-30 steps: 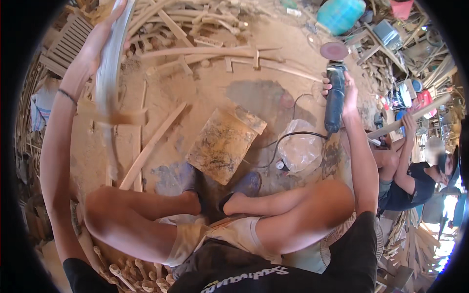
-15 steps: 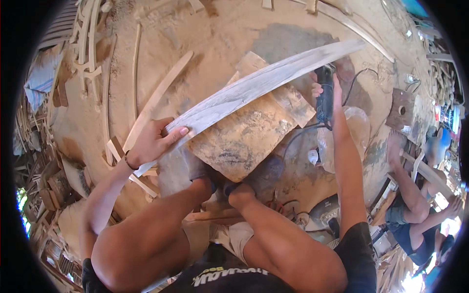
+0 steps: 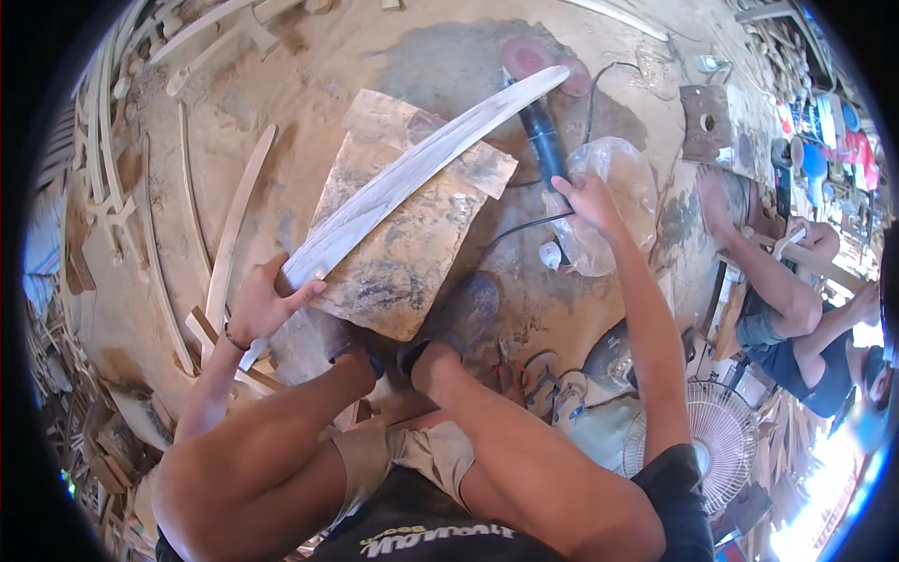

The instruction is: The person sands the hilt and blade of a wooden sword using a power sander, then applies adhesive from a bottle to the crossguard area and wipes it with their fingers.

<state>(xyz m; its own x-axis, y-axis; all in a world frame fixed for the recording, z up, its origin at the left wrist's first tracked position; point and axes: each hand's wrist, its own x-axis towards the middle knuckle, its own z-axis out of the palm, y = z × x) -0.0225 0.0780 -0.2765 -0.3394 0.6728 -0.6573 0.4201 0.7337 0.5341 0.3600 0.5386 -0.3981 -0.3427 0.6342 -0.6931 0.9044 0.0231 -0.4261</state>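
Observation:
My left hand (image 3: 267, 302) grips the near end of a long, curved, pale wooden slat (image 3: 403, 187), thumb on top. The slat slants up to the right across a worn, dusty block (image 3: 393, 272) between my feet. Its far tip passes over the head of a dark angle grinder (image 3: 540, 136), whose reddish round disc (image 3: 526, 56) shows beyond the tip. My right hand (image 3: 588, 201) is closed at the grinder's rear end, the fingers partly hidden. A black cord (image 3: 529, 225) runs near that end.
A crumpled clear plastic bag (image 3: 627, 178) lies right of the grinder. Several curved wooden strips (image 3: 239, 229) lie on the left. A fan (image 3: 712, 440) stands by my right elbow. Another person's leg (image 3: 768, 272) is at the right. A board with a hole (image 3: 709, 124) lies beyond.
My right hand has drawn back and lowered the grinder from beneath the slat's far part, its grip shifting to the rear end. The view has turned rightward; my left hand keeps its hold.

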